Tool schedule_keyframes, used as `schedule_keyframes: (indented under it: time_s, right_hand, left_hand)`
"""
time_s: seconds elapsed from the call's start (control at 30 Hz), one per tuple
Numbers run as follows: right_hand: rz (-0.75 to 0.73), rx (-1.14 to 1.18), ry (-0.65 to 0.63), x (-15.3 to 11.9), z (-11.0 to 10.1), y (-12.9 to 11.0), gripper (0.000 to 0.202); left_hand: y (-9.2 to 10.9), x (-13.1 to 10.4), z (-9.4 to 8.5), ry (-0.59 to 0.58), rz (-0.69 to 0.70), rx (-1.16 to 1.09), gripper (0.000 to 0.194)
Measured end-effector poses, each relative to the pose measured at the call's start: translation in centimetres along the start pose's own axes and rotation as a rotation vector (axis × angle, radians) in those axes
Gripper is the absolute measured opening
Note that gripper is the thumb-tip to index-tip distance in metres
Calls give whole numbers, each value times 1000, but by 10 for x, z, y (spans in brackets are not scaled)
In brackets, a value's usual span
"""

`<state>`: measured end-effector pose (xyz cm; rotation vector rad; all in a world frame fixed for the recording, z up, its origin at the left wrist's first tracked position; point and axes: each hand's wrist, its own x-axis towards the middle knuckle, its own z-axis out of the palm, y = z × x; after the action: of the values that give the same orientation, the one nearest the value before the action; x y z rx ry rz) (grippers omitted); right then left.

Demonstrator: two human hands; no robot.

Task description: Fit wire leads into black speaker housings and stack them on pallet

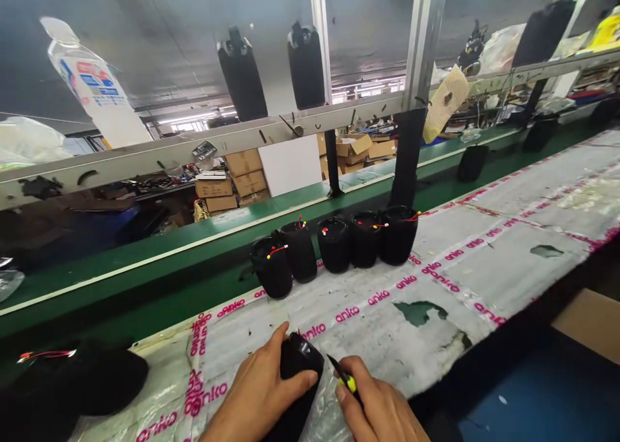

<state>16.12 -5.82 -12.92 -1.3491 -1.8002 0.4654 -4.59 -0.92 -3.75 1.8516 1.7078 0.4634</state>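
Note:
My left hand (261, 384) is wrapped around a black, fabric-covered cylindrical speaker housing (296, 364), thumb across its near side. The housing leans over the bench at the bottom centre; its lower part is partly hidden by my hand and the frame edge. In my right hand (378, 400) is a knife (345, 376) with a dark pointed blade and a yellow-green and black handle. The blade points up and left, close to the housing's top right edge but apart from it. Several similar black housings (334, 248) stand upright in a row beyond my hands, red wires sticking out of their open tops.
Worn white sheeting printed "anko" covers the bench (368, 338). Behind it runs a green conveyor belt (159, 267) bearing another black housing (472, 163). A metal shelf rail (203, 146) crosses above, holding a plastic bottle (94, 83). Black objects (92, 377) lie at lower left.

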Motion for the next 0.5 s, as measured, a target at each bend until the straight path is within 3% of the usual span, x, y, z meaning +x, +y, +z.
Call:
schedule_keyframes:
  time_s: [0.1, 0.27, 0.5]
  right_hand:
    - [-92, -79, -57, 6, 0, 4, 26]
    - [-171, -239, -159, 21, -10, -5, 18]
    - [-192, -352, -288, 33, -8, -17, 10]
  left_hand:
    - [-1, -3, 1, -37, 22, 76, 73]
    - [1, -6, 2, -44, 14, 160, 76]
    - [3, -2, 4, -13, 78, 242, 70]
